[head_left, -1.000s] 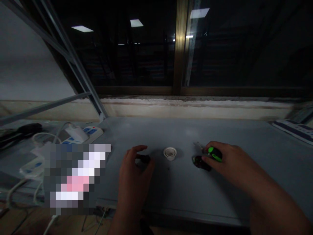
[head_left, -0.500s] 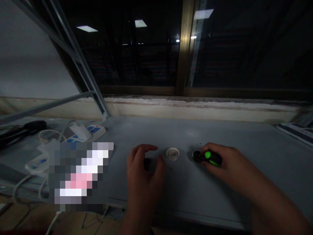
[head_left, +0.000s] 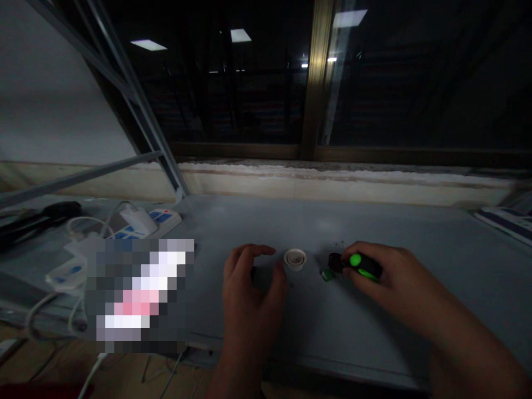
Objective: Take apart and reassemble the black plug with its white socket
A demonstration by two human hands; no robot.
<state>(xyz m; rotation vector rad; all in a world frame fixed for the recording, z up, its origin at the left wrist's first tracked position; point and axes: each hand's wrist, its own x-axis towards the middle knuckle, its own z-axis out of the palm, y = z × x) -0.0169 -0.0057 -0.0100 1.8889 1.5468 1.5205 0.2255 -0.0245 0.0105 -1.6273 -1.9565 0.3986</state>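
My right hand (head_left: 384,271) is closed around a screwdriver (head_left: 366,267) with a black and bright green handle. Its front end meets a small round black part (head_left: 334,261) on the table; the tip itself is hard to make out. Just below that part lies a small green piece (head_left: 327,275), perhaps a circuit board. My left hand (head_left: 253,288) is open, with fingers curved and thumb apart, and nothing visible is gripped. Between the hands stands a small round white cup-like part (head_left: 295,259), close to my left fingertips but apart from them.
Tiny thin bits (head_left: 339,244) lie beyond the black part on the grey table (head_left: 249,216). On the left are a power strip (head_left: 168,221) with white plugs and cables, and a pixelated area. A flat object (head_left: 505,224) lies far right. Window and metal frame stand behind.
The small green piece now shows beside the round black part. My left hand appears slightly further right, and the view has shifted a little. The screwdriver stays in my right hand.
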